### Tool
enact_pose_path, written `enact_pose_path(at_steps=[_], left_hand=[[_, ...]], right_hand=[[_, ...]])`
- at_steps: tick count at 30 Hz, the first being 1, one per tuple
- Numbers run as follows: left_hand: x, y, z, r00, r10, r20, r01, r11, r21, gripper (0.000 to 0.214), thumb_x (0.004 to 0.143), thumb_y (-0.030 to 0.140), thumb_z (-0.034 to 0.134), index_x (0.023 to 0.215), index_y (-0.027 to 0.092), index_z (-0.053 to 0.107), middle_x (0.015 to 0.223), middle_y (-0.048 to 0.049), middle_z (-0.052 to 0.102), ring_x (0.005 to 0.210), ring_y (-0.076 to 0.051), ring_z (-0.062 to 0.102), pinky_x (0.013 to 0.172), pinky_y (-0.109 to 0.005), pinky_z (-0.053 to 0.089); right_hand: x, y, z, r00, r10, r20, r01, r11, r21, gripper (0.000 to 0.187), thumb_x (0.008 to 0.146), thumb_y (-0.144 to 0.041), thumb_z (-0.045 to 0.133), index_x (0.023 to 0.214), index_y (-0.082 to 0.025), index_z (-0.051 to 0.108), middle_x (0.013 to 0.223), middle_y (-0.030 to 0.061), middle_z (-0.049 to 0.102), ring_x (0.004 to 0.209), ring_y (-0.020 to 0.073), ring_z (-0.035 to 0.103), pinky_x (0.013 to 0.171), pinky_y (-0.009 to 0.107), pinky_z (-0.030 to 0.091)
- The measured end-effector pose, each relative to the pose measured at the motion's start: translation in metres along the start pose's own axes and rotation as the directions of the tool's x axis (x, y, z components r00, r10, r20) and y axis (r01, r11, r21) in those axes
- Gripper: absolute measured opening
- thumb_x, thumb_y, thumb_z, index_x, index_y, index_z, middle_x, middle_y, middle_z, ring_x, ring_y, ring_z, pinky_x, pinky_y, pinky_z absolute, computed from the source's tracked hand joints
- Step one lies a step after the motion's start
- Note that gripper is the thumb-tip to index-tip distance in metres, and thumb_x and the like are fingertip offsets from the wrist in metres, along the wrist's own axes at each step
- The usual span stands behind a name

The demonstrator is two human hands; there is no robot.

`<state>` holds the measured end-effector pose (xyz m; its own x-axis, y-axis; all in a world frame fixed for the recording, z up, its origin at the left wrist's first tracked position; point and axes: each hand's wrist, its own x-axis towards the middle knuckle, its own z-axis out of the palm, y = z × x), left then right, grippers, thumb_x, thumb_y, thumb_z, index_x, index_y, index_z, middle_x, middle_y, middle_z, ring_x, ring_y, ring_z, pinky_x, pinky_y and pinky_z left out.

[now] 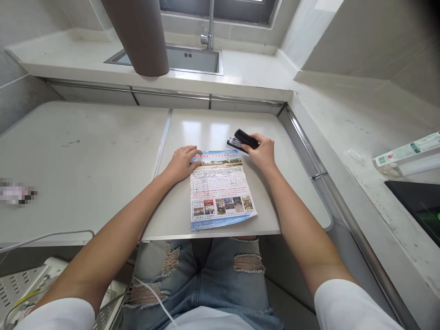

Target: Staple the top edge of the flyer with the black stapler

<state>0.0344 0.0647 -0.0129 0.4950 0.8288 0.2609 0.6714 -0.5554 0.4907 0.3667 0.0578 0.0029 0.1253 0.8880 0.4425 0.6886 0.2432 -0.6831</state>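
A printed flyer (220, 183) with a red heading, photos and blue bands lies flat near the table's front edge. My left hand (184, 162) rests on its upper left corner, fingers stretched out over the paper and tabletop. In my right hand (263, 150) is a black stapler (244, 139), held by its rear end. The stapler's jaws gape toward the left, just above the flyer's upper right corner. Whether it touches the paper I cannot tell.
The white folding table (103, 160) has a seam left of the flyer. Behind it are a counter with a sink (195, 59), a tap (208, 39) and a brown column (140, 36). A long box (409, 149) lies on the right counter. A white cable (51, 233) crosses the table's left front.
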Motion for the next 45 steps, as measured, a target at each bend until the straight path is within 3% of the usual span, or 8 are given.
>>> enact_pose_path(at_steps=[3, 6, 14, 19, 24, 29, 35, 45], left_hand=[[0.0, -0.003, 0.001, 1.0, 0.012, 0.01, -0.012, 1.0, -0.019, 0.026, 0.094, 0.028, 0.062, 0.117, 0.024, 0.074, 0.134, -0.0125, 0.067, 0.125, -0.035, 0.06, 0.113, -0.057, 0.042], [0.0, -0.002, -0.002, 0.999, -0.017, -0.046, 0.011, 0.991, -0.133, 0.025, 0.09, 0.024, 0.062, 0.111, 0.023, 0.076, 0.122, -0.0105, 0.065, 0.107, -0.028, 0.065, 0.101, -0.048, 0.052], [0.0, 0.0, -0.012, 0.974, -0.112, -0.195, 0.061, 0.966, -0.253, 0.028, 0.086, 0.015, 0.062, 0.108, 0.022, 0.078, 0.118, -0.0082, 0.063, 0.092, -0.022, 0.063, 0.087, -0.041, 0.055], [0.0, 0.002, -0.015, 0.971, -0.168, -0.172, 0.116, 0.953, -0.278, 0.031, 0.086, 0.014, 0.062, 0.111, 0.023, 0.078, 0.121, -0.0076, 0.066, 0.088, -0.021, 0.062, 0.084, -0.04, 0.053], [0.001, 0.002, -0.014, 0.972, -0.207, -0.106, 0.168, 0.94, -0.297, 0.031, 0.087, 0.016, 0.063, 0.113, 0.022, 0.079, 0.127, -0.007, 0.07, 0.098, -0.023, 0.066, 0.093, -0.041, 0.053], [0.001, 0.001, -0.013, 0.973, -0.212, -0.095, 0.174, 0.937, -0.301, 0.032, 0.087, 0.016, 0.063, 0.114, 0.022, 0.08, 0.128, -0.0068, 0.072, 0.1, -0.025, 0.067, 0.096, -0.042, 0.054], [0.001, -0.001, -0.014, 0.977, -0.182, -0.108, 0.142, 0.941, -0.308, 0.033, 0.085, 0.015, 0.064, 0.113, 0.023, 0.08, 0.128, -0.0067, 0.072, 0.105, -0.026, 0.067, 0.092, -0.04, 0.054], [0.001, -0.003, -0.013, 0.977, -0.179, -0.115, 0.136, 0.941, -0.309, 0.032, 0.084, 0.018, 0.064, 0.113, 0.022, 0.079, 0.125, -0.006, 0.073, 0.092, -0.023, 0.066, 0.08, -0.039, 0.052]], right_hand=[[0.005, 0.014, -0.007, 0.998, 0.052, -0.037, -0.055, 0.995, -0.08, 0.036, 0.079, -0.046, 0.08, 0.102, -0.019, 0.076, 0.101, 0.012, 0.079, 0.094, 0.0347, 0.072, 0.093, 0.053, 0.057], [0.006, 0.021, -0.01, 0.997, 0.067, -0.031, -0.07, 0.993, -0.095, 0.035, 0.077, -0.045, 0.081, 0.1, -0.02, 0.076, 0.1, 0.0118, 0.079, 0.093, 0.0343, 0.072, 0.093, 0.052, 0.058], [0.006, 0.018, -0.014, 0.984, 0.023, 0.179, -0.016, 0.999, -0.041, 0.039, 0.076, -0.026, 0.075, 0.114, -0.021, 0.077, 0.105, 0.0076, 0.079, 0.101, 0.0323, 0.073, 0.1, 0.051, 0.055], [0.003, 0.006, -0.017, 0.961, -0.04, 0.275, 0.052, 0.998, -0.037, 0.04, 0.079, -0.025, 0.072, 0.118, -0.022, 0.076, 0.114, 0.0062, 0.079, 0.106, 0.0306, 0.071, 0.102, 0.047, 0.053], [0.0, -0.001, -0.013, 0.954, -0.098, 0.283, 0.096, 0.995, 0.018, 0.031, 0.086, -0.032, 0.07, 0.115, -0.023, 0.078, 0.11, 0.0057, 0.079, 0.101, 0.0292, 0.072, 0.097, 0.045, 0.054], [-0.001, -0.002, -0.006, 0.933, -0.216, 0.287, 0.214, 0.976, 0.039, 0.042, 0.092, -0.025, 0.06, 0.131, -0.027, 0.075, 0.118, 0.0052, 0.077, 0.111, 0.0292, 0.068, 0.103, 0.047, 0.051], [-0.002, -0.003, 0.0, 0.931, -0.194, 0.309, 0.241, 0.963, -0.119, 0.045, 0.097, -0.023, 0.051, 0.136, -0.028, 0.072, 0.123, 0.0068, 0.074, 0.117, 0.0319, 0.062, 0.104, 0.051, 0.048], [-0.006, -0.005, 0.005, 0.92, -0.167, 0.353, 0.27, 0.925, -0.265, 0.043, 0.1, -0.025, 0.049, 0.136, -0.033, 0.071, 0.128, 0.0082, 0.071, 0.116, 0.0345, 0.057, 0.102, 0.055, 0.039]])
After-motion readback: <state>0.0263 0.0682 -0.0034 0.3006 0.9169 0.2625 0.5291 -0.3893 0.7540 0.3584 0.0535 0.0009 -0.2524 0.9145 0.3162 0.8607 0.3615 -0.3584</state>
